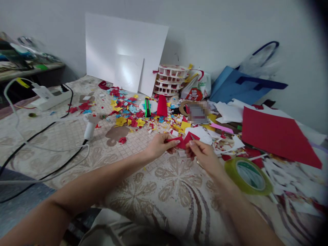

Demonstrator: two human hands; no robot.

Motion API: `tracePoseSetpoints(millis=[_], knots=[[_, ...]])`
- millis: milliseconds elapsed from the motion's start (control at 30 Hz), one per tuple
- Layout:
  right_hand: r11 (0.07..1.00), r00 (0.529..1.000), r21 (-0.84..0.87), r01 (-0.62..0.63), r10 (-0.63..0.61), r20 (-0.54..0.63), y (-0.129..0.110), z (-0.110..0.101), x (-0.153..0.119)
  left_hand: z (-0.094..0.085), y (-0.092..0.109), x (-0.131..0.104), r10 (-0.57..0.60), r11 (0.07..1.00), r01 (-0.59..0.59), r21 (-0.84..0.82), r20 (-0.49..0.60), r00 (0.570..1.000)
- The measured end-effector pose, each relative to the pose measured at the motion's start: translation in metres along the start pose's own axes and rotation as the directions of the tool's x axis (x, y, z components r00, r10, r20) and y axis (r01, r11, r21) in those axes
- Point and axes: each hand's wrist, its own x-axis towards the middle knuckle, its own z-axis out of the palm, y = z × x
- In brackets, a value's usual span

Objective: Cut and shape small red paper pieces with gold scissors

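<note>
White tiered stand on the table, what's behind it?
Behind the stand, the white board shows at its left, and the wall above. Anything directly behind its tiers is covered, so I can't tell.

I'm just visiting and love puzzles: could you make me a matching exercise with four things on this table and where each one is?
Things:
1. Red paper
2. Roll of tape
3. White glue gun
4. Blue bag

Places:
A. Behind the large red sheet
B. Between the left hand and the right hand
C. On the left part of the tablecloth
D. Just right of the right forearm

Pairs: 1-B, 2-D, 3-C, 4-A
</note>
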Motion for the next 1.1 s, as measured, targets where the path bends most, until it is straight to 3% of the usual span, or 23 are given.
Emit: tracePoseSetpoints(millis=[33,100,167,200,233,300,400,500,633,967,1100], knots=[[0.987,0.998,-0.163,0.007,-0.018,-0.063,0.001,-0.011,0.0,-0.001,0.001,0.0,-0.019,1.0,0.019,-0.007,0.006,1.0],[0.846,0.988,-0.534,0.001,-0.082,-0.128,0.005,-0.033,0.0,-0.002,0.003,0.0,-0.058,0.998,0.058,-0.024,0.024,0.998],[0.706,0.988,-0.707,-0.041,-0.077,-0.134,0.011,-0.047,-0.001,-0.002,0.004,0.0,-0.088,0.995,0.09,-0.046,0.036,0.995],[0.681,0.99,-0.731,-0.044,-0.066,-0.121,0.013,-0.05,-0.002,-0.002,0.004,0.0,-0.098,0.993,0.1,-0.056,0.044,0.994],[0.691,0.993,-0.723,-0.029,-0.065,-0.102,0.014,-0.049,-0.003,-0.002,0.004,0.0,-0.104,0.992,0.107,-0.064,0.053,0.993],[0.801,0.995,-0.597,0.036,-0.084,-0.052,0.011,-0.04,-0.007,0.0,0.003,-0.001,-0.112,0.991,0.117,-0.068,0.076,0.991],[0.976,0.998,-0.212,0.055,-0.046,0.05,0.001,-0.013,-0.012,0.005,0.001,-0.004,-0.123,0.991,0.127,-0.05,0.091,0.988],[0.999,0.996,-0.028,0.034,-0.032,0.085,-0.004,0.008,-0.014,0.009,-0.001,-0.007,-0.136,0.989,0.142,-0.046,0.106,0.985],[0.994,0.999,0.106,-0.008,0.003,0.048,0.001,0.014,-0.014,0.007,-0.005,-0.005,-0.137,0.973,0.158,-0.165,0.132,0.982],[0.991,1.0,0.132,-0.004,0.003,0.011,0.006,0.009,-0.01,0.003,-0.006,-0.001,-0.154,0.949,0.181,-0.258,0.121,0.981],[1.0,1.0,-0.029,0.009,-0.009,0.009,0.0,0.0,-0.011,0.004,-0.006,-0.001,-0.141,0.959,0.165,-0.229,0.114,0.983]])
